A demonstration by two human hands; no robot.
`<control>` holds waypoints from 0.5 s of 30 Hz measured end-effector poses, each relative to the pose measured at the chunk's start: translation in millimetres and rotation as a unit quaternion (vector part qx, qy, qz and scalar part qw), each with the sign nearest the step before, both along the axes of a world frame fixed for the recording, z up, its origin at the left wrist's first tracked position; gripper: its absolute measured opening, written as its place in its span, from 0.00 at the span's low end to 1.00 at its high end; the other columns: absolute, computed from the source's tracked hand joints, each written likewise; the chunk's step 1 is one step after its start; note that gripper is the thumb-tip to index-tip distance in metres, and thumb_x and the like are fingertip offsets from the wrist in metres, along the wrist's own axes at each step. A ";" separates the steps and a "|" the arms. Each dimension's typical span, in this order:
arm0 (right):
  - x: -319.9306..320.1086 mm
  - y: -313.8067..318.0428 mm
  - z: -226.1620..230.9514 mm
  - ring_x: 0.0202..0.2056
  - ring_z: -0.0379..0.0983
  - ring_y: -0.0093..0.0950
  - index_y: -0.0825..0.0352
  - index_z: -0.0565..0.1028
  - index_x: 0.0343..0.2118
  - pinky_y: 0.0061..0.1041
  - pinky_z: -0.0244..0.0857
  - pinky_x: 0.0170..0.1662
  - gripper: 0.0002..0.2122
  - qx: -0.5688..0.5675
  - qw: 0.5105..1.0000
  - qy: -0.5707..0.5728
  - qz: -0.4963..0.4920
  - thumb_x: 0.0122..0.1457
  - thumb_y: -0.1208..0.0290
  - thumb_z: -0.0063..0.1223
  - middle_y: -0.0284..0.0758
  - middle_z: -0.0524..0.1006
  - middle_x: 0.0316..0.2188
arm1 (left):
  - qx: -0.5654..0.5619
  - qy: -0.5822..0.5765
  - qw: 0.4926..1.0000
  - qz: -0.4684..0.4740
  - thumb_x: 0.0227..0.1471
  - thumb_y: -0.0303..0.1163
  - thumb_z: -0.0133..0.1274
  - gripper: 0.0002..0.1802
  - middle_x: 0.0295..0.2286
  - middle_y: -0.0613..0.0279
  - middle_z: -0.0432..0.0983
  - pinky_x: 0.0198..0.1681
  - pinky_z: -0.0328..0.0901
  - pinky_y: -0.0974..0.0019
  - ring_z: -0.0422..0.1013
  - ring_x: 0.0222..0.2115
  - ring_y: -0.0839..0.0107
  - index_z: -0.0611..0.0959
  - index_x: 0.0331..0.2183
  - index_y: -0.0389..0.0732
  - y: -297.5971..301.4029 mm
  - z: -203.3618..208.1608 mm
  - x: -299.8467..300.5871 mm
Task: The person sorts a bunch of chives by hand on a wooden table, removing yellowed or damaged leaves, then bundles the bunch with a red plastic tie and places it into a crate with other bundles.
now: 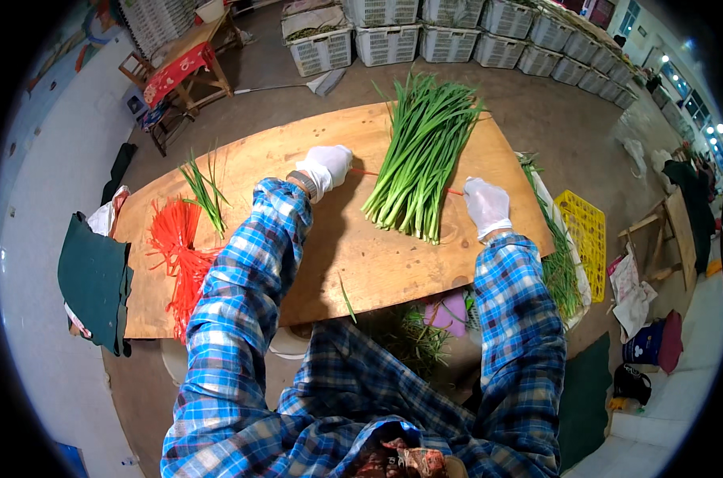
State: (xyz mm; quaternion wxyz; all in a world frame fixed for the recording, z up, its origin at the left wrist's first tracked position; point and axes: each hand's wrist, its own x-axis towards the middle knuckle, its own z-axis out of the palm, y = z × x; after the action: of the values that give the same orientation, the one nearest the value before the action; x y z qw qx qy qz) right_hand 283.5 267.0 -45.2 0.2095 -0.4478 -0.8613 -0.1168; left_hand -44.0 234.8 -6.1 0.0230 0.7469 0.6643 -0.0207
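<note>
A thick bunch of long green chives lies on the wooden tabletop, its cut pale ends toward me. A thin red plastic strip shows on both sides of the bunch; the middle part is hidden, seemingly beneath the stalks. My left hand, in a white glove, is closed on the strip's left end. On the other side my right hand, also gloved in white, grips the right end. Both hands are apart from the chives.
Red strips lie heaped at the table's left beside a few loose chives. A white crate of greens and a yellow crate stand to the right. Stacked grey crates line the back. Dark green cloth hangs off the left edge.
</note>
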 end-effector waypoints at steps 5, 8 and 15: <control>-3.4 -6.3 4.6 0.24 0.72 0.40 0.64 0.72 0.19 0.36 0.65 0.25 0.04 -0.007 1.000 0.015 0.003 0.46 0.76 0.45 0.40 0.73 0.19 | 0.005 -0.044 0.998 0.048 0.45 0.32 0.49 0.09 0.28 0.51 0.75 0.34 0.65 0.59 0.72 0.31 0.53 0.79 0.31 0.43 2.8 -8.7 -2.8; 0.4 -5.1 -0.5 0.24 0.72 0.40 0.63 0.72 0.19 0.36 0.64 0.25 0.04 -0.024 0.999 0.033 0.001 0.46 0.76 0.45 0.40 0.73 0.19 | 0.012 -0.045 0.997 0.058 0.46 0.34 0.47 0.09 0.28 0.51 0.75 0.35 0.65 0.60 0.71 0.32 0.53 0.79 0.31 0.43 6.6 -9.9 -0.4; 15.1 -24.4 -3.1 0.25 0.73 0.36 0.61 0.72 0.31 0.35 0.66 0.26 0.09 0.040 0.985 0.168 0.028 0.44 0.77 0.46 0.38 0.75 0.28 | 0.015 -0.098 0.994 0.049 0.46 0.33 0.47 0.13 0.32 0.48 0.75 0.40 0.65 0.59 0.71 0.36 0.52 0.80 0.35 0.46 4.5 5.2 18.0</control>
State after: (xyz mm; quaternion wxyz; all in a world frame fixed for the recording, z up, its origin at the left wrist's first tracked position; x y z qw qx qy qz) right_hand 298.6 242.6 -48.3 0.3720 -0.4281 -0.8208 -0.0679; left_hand -26.0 239.3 -1.0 0.0775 0.7123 0.6947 0.0640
